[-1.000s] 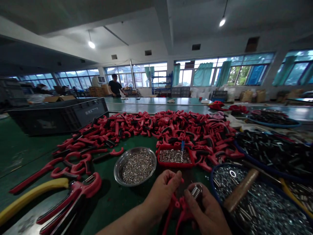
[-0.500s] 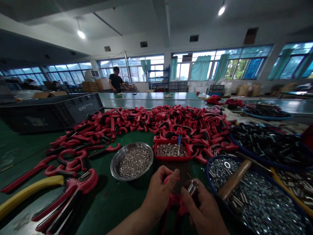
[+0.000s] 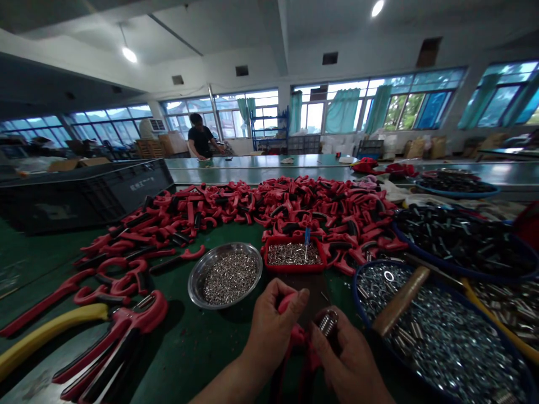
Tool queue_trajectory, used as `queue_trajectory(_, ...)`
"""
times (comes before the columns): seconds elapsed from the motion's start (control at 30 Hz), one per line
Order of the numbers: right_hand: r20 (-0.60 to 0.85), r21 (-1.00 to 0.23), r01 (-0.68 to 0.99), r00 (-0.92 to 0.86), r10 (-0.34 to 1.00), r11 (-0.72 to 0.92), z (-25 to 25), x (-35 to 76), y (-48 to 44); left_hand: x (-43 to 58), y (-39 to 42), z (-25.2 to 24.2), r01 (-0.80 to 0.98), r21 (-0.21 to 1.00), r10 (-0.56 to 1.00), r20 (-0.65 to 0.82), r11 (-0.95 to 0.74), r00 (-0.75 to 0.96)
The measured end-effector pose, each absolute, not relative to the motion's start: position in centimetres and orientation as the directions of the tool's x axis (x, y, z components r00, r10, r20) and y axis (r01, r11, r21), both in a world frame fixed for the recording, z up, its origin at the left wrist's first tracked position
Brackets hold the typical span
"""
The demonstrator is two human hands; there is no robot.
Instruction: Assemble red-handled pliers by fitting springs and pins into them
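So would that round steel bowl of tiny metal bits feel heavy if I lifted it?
Probably, yes: the steel bowl looks nearly full of metal pieces. Its shallow, sloping sides suggest the pieces could spill if it tipped.

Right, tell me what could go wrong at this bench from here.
The ribbed metal part pinched in the right hand, close to the red handle in the left hand, could slip and drop into the blue-rimmed basin of washers beside it, where it would be hard to pick out. The wooden hammer handle lying over that basin might also get knocked by the right hand, scattering washers.
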State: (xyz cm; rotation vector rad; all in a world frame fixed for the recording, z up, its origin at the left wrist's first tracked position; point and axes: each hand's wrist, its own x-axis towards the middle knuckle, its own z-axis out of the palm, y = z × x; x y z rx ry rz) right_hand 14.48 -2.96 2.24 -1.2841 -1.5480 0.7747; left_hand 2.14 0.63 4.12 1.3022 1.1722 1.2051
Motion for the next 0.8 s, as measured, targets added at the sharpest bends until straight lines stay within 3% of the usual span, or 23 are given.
queue_trajectory(0.13, 0.318, -0.880, 0.363, -0.034, 0.948, 0.308, 2.1, 14.5, -3.0, 2.5, 0.0, 4.3, 0.074, 0.994, 0.994, 0.077, -0.082, 0.076)
queue_trajectory(0.3, 0.368, -0.792, 0.463, -0.156, 0.917, 0.397, 2.0, 14.9, -2.8, 2.7, -0.5, 3.3, -0.001, 0.997, 0.991, 0.079, -0.080, 0.103)
queue_trajectory(0.53, 0.152, -0.644, 0.676, -0.345, 0.926, 0.358, 1.6, 15.3, -1.8, 2.2, -0.6, 1.8, 0.105, 0.994, 0.989, -0.047, 0.032, 0.142)
queue_trajectory(0.7, 0.062, -0.531, 0.761, -0.405, 0.912, 0.374, 2.2, 15.7, -1.8, 2.4, -0.6, 2.1, 0.005, 1.000, 0.970, -0.008, 0.007, 0.245)
queue_trajectory(0.8, 0.051, -0.553, 0.737, -0.436, 0.898, 0.389, 2.6, 15.8, -2.0, 2.5, -0.6, 2.2, -0.063, 0.997, 0.962, -0.015, 0.034, 0.272)
